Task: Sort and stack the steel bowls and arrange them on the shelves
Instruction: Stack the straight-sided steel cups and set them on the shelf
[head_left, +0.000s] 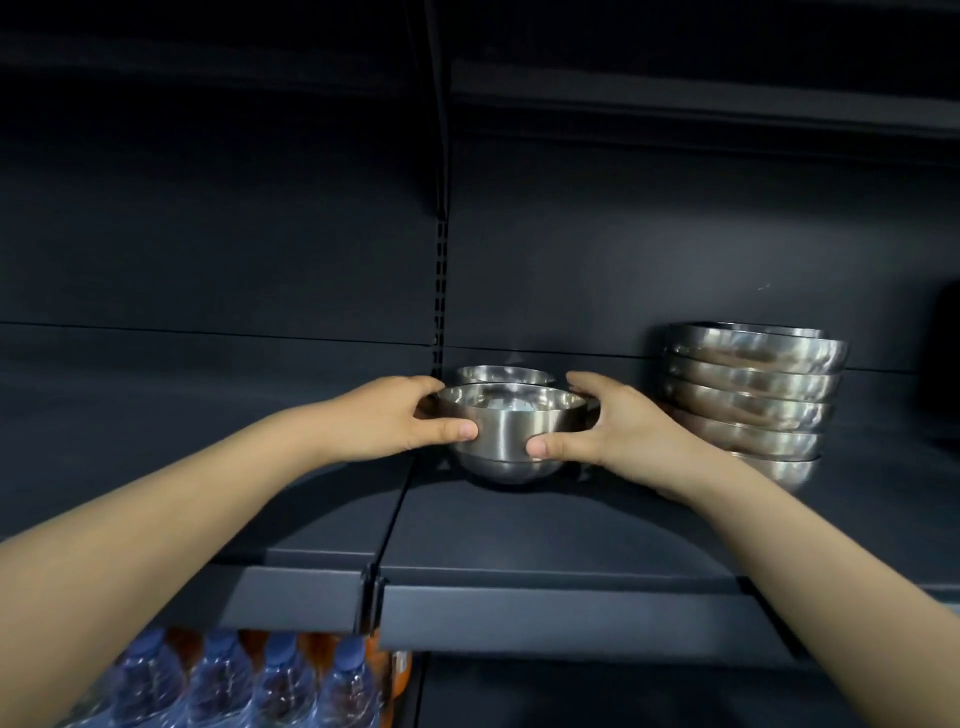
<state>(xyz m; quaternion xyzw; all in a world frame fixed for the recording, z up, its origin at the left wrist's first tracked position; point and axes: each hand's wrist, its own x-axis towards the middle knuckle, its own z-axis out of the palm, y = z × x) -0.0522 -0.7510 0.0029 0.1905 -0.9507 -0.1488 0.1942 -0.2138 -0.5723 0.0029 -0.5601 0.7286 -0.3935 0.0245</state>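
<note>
Both bare arms stretched up onto a dark, matte metal shelf (545, 530). Left hand (400, 415) and right hand (613, 426) clamped on opposite sides of a small steel bowl (511, 415), thumbs pressed against its near wall, fingers curled around the far sides. Brushed, round-bellied, with a thin rolled rim and a pale gleam inside. Nested in a second small bowl (506, 470) of the same shape, which sits on the shelf just right of the seam between two shelf panels. Directly behind, close to the back panel, another small bowl (498, 374), only its rim and inner wall showing.

To the right, apart from the hands, a stack of larger steel bowls (753, 400), wide and shallow, polished with wavy reflections, leaning slightly and stepped so each rim shows. Exact number hard to tell.

Slotted upright post (440, 291) at the back, in line with the seam. Below the shelf's front lip, at lower left, shrink-wrapped plastic water bottles (270, 680) with blue caps, blurred, and something orange behind them.
</note>
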